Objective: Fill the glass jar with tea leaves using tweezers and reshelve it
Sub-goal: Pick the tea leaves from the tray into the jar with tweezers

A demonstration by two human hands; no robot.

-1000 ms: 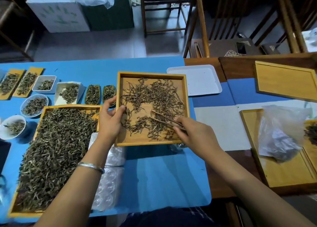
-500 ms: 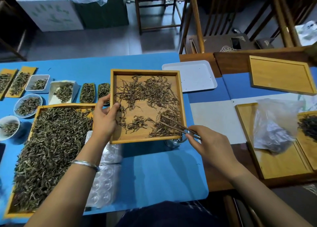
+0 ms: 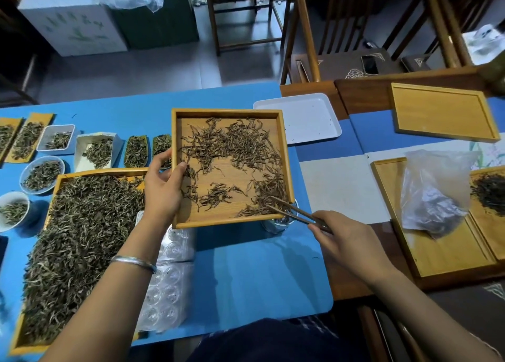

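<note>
The left hand (image 3: 161,189) is gripping the square tray (image 3: 284,153) at its 9 o'clock rim while the right hand (image 3: 352,241) is pinching the tweezers (image 3: 293,213) narrowly over light, brittle tea leaves (image 3: 237,148) at 5 o'clock, just above the half-hidden, probably fragile and slippery glass jar (image 3: 276,225).

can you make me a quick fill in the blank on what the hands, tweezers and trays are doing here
1. The left hand grips the ____ edge of the square wooden tray of brown tea leaves.
2. The right hand holds the ____, tips in the leaves at the tray's near right corner.
3. The glass jar sits partly hidden under the tray's near ____ corner.
4. The white tray lies on the ____ side of the wooden tray.

Missing words: left; tweezers; right; right
</note>
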